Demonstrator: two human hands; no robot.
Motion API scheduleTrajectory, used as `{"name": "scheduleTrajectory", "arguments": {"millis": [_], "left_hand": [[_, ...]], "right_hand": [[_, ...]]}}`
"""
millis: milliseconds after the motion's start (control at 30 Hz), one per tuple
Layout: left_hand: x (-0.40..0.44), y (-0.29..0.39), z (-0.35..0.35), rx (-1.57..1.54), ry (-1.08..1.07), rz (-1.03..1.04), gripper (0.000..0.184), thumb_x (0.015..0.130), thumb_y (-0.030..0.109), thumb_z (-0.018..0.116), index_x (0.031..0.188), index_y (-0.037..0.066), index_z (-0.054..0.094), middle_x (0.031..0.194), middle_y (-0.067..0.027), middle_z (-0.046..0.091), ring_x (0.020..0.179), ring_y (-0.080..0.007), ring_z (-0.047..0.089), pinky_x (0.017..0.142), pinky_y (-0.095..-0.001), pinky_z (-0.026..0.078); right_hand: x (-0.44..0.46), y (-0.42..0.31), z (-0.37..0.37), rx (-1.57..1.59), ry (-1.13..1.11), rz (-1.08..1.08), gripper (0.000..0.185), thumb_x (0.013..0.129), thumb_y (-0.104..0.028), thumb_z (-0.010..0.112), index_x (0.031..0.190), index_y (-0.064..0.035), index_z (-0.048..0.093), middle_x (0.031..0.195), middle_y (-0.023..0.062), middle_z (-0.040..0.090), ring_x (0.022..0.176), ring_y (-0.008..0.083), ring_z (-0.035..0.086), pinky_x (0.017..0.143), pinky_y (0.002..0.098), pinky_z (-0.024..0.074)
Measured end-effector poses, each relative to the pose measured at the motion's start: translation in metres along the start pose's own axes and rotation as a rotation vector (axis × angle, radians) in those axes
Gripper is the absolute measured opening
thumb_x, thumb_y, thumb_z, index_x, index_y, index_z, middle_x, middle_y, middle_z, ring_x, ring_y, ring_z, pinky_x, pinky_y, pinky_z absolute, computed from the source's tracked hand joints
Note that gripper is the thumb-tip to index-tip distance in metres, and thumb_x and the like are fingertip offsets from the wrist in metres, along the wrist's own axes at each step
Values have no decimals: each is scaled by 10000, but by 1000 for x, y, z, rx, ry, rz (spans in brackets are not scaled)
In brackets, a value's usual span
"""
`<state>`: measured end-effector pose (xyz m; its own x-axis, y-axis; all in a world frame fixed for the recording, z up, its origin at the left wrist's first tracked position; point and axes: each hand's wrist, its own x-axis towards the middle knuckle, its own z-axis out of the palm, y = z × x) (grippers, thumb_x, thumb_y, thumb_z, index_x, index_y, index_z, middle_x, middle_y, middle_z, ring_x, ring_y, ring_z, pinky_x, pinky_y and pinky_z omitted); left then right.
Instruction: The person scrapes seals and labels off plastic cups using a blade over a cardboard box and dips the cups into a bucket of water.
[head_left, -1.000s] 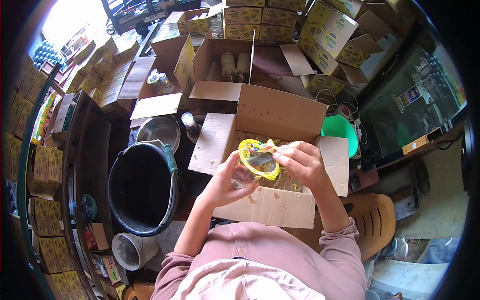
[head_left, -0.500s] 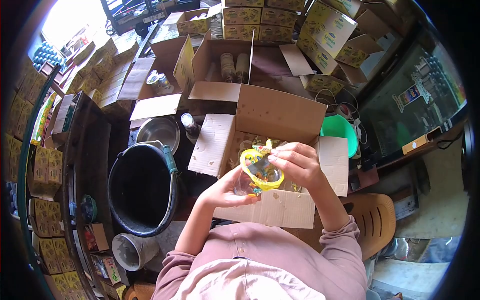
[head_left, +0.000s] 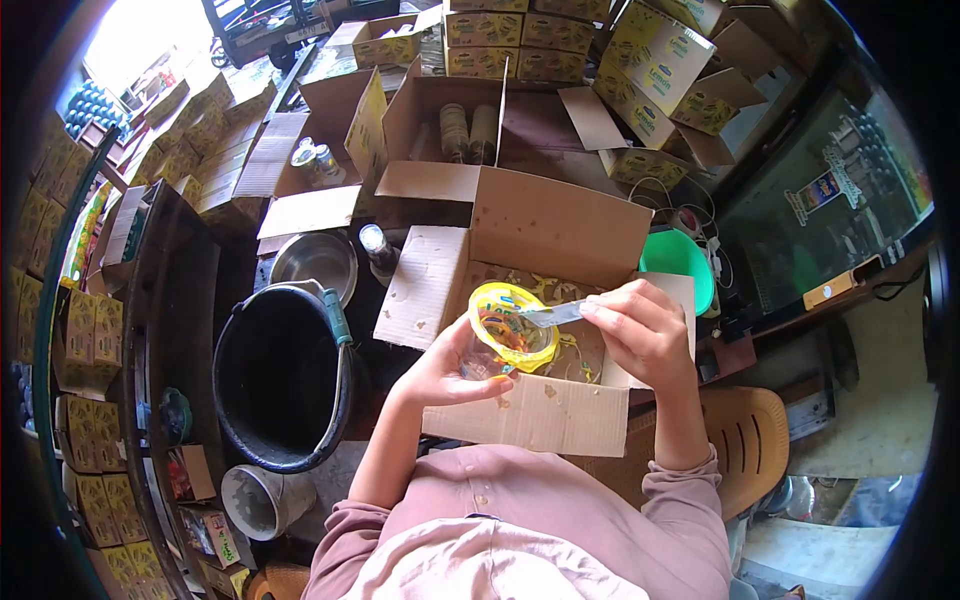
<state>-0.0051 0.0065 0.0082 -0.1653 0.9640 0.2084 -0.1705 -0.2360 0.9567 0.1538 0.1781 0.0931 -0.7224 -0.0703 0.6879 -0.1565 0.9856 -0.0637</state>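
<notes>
My left hand is wrapped around a clear plastic cup with a yellow rim and remains of a printed film lid. The cup is tilted, its mouth facing up and to the right. Between the fingertips of my right hand is a flat grey blade, its tip over the cup's mouth by the rim. Whether the blade touches the film I cannot tell. Both hands are above an open cardboard box, with yellow film scraps lying inside it.
To the left stand a large black bucket, a metal pot, a jar and a small whitish bucket. A green basin is right of the box. Behind, another open carton holds stacked cups. A brown plastic chair is beside me.
My right hand has moved right and away from the rim; the yellow film it pinched is no longer in its fingers. The blade now extends leftward to the cup. The cup has shifted slightly left.
</notes>
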Motion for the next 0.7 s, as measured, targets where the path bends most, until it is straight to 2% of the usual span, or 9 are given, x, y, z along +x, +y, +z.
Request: {"name": "scheduleTrajectory", "arguments": {"millis": [67,167,200,367,467,567,700], "left_hand": [[1,4,1,125,22,74,705,685,58,695,1269,1,303,1078,-74,513,949,-111,525,828,-257,439],[3,9,2,183,22,44,694,685,66,696,1259,3,311,1059,-78,523,937,-110,537,808,-256,453],[3,11,2,205,26,59,697,680,69,698,1257,4,313,1059,-79,524,940,-115,538,810,-260,453],[2,13,0,330,-23,136,711,655,82,714,1249,5,330,1070,-85,522,967,-140,531,818,-267,449],[-2,17,5,229,-26,47,709,647,93,720,1240,2,343,1084,-88,515,999,-152,513,841,-274,434],[-2,19,7,300,-22,117,713,646,99,722,1242,-1,342,1095,-93,509,1015,-152,498,863,-280,416],[-2,15,4,229,-62,68,722,651,100,718,1252,-3,331,1106,-99,505,1017,-154,495,874,-288,408]], "right_hand": [[-2,-4,-2,-55,-34,-42,199,593,-32,624,791,-18,633,734,45,600,661,176,569,564,276,488],[-5,-7,-1,-89,-73,-67,213,583,-51,625,791,-12,631,743,52,601,672,178,574,571,276,492],[-6,-6,0,-67,-70,-55,212,574,2,650,783,-24,635,774,60,617,685,191,591,567,279,489],[-8,-9,6,-78,-24,-80,197,570,-11,655,766,-21,638,759,58,620,690,183,596,576,272,493],[-5,-11,9,-70,21,-117,169,604,-33,643,772,-18,637,766,57,618,712,165,601,587,264,501],[-3,-12,13,-69,37,-146,153,621,-49,640,772,-22,637,782,52,620,736,153,607,602,257,507],[-2,-11,20,-58,75,-170,142,626,-58,643,765,-29,638,789,44,622,738,145,607,611,255,509]]}}
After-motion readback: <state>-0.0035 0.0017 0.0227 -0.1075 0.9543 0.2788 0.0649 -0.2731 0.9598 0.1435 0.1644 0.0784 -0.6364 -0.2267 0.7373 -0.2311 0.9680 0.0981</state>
